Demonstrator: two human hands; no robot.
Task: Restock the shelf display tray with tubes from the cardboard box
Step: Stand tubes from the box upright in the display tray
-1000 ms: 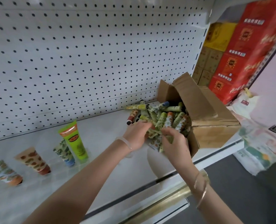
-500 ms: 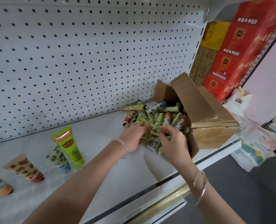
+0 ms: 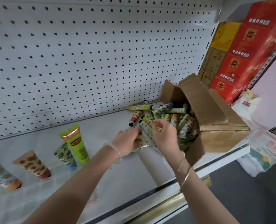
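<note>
White shelf [image 3: 101, 133]: left hand [image 3: 127, 141] grips tubes [image 3: 143, 144] beside cardboard box [image 3: 214, 120]; right hand [image 3: 165, 136] curled above, grip unclear.

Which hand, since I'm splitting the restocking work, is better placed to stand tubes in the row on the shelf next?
Probably left: the left hand grips tubes and lies toward the standing row; the right hand is at the box mouth.

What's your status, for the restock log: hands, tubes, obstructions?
Left hand grips tubes at cardboard box mouth. Right hand curled over the pile, grip unclear. Loose tubes spilled on shelf.
</note>
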